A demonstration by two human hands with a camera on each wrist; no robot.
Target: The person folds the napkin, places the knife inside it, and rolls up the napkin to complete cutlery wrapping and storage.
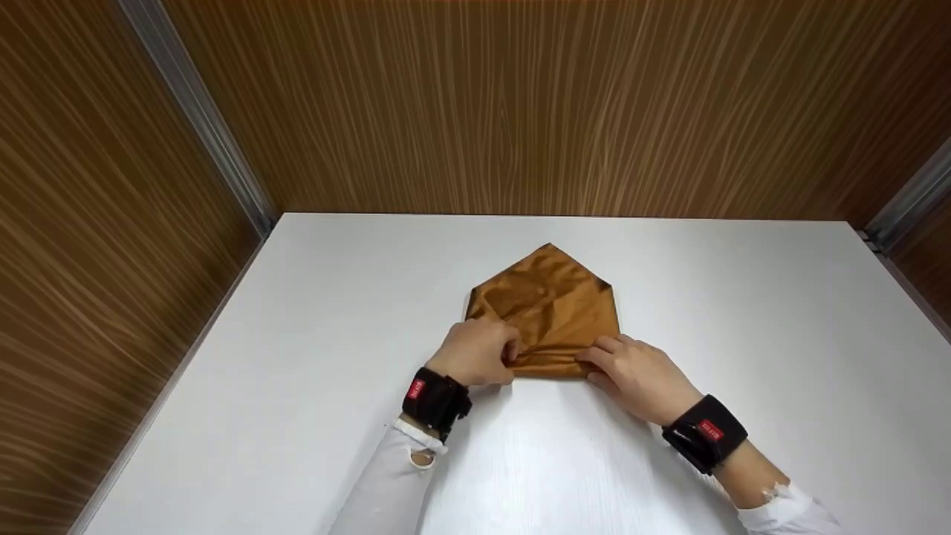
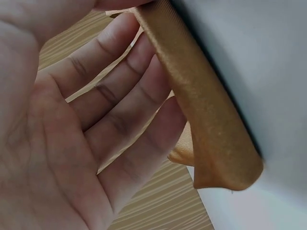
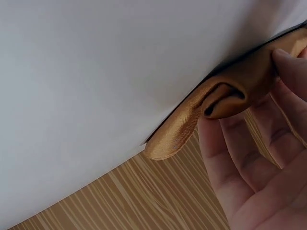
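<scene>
A shiny brown cloth (image 1: 553, 301) lies folded into a five-sided shape on the white table (image 1: 297, 312), its point towards the far wall. My left hand (image 1: 510, 351) pinches the near edge at its left end. My right hand (image 1: 596, 358) pinches the same edge at its right end. In the left wrist view the edge shows as a rolled brown cloth band (image 2: 201, 120), with the left hand's fingers (image 2: 129, 91) curled behind it and the thumb on top. The right wrist view shows the rolled cloth end (image 3: 220, 98) held between the right thumb (image 3: 290, 60) and the fingers beneath.
Wood-grain walls (image 1: 520, 104) close in the table at the back and on both sides, with metal strips (image 1: 200, 119) in the corners. Both wrists wear black bands (image 1: 435, 401) over white sleeves.
</scene>
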